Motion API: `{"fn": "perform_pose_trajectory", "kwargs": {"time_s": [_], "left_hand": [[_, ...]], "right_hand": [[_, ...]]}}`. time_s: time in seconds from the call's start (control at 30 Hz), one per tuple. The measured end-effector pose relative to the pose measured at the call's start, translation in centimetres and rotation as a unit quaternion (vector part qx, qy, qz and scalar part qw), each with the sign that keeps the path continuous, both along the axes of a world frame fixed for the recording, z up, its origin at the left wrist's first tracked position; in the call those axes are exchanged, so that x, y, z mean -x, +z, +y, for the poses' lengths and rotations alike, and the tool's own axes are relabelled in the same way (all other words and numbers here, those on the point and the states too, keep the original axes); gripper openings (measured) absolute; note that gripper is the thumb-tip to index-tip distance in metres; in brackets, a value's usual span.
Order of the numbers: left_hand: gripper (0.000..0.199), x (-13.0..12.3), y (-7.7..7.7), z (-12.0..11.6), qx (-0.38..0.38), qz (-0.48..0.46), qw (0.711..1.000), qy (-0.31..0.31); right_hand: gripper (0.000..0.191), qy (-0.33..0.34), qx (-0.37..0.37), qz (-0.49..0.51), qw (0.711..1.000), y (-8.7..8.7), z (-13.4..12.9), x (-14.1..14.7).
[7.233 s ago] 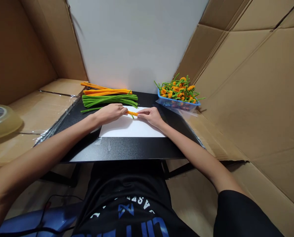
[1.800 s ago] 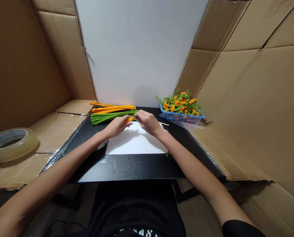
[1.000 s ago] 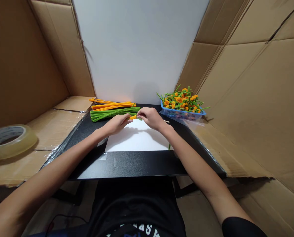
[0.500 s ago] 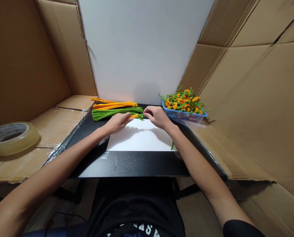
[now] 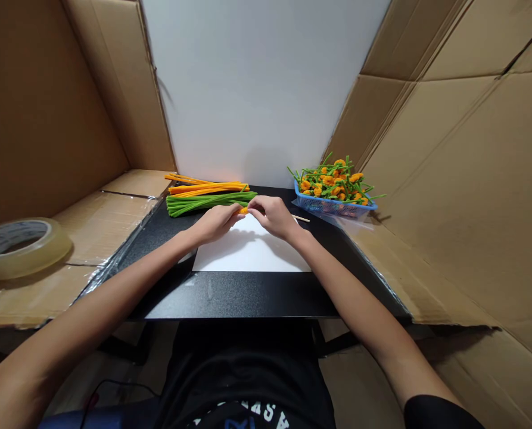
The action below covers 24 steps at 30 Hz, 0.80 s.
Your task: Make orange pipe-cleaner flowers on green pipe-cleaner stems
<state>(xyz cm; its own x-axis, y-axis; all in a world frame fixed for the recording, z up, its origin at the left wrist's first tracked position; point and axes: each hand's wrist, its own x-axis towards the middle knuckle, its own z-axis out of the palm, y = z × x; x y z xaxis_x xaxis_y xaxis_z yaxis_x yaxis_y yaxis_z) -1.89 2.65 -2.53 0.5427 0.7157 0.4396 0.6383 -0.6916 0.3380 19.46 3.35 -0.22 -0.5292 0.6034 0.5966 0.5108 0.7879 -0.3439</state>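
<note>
Between my two hands, over the far part of a white sheet of paper, a coiled orange pipe cleaner shows as a small bit of orange. My left hand pinches it from the left. The fingers of my right hand close on its other end, and they hide most of it. Just behind my hands lie a bundle of green pipe cleaners and a bundle of orange pipe cleaners.
A blue basket full of orange-and-green pipe cleaner pieces stands at the back right. A thin pale stick lies by my right wrist. On cardboard at the left sits a roll of clear tape. Cardboard walls flank the black table.
My right hand has moved left onto the orange coil, closing the gap between my hands. The pale stick has come into view beside my right wrist.
</note>
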Motion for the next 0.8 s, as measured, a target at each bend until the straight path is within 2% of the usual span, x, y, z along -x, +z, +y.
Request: {"fn": "perform_pose_trajectory", "kwargs": {"time_s": [0.23,0.47,0.6,0.8], "left_hand": [[0.034,0.2,0.1,0.2,-0.002,-0.023,1.000,0.010],[0.034,-0.3,0.0,0.0,0.000,-0.034,0.999,-0.009],[0.037,-0.1,0.3,0.1,0.012,-0.040,0.999,-0.010],[0.034,-0.2,0.3,0.1,0.037,-0.020,0.999,-0.025]], "right_hand": [[0.011,-0.034,0.038,0.020,0.998,0.6,0.1,-0.9],[0.013,-0.007,0.066,0.051,0.996,0.4,-0.2,0.0],[0.010,-0.008,0.078,0.051,0.996,0.9,0.0,-0.9],[0.013,-0.023,0.044,0.000,0.999,1.4,0.3,-1.5]]}}
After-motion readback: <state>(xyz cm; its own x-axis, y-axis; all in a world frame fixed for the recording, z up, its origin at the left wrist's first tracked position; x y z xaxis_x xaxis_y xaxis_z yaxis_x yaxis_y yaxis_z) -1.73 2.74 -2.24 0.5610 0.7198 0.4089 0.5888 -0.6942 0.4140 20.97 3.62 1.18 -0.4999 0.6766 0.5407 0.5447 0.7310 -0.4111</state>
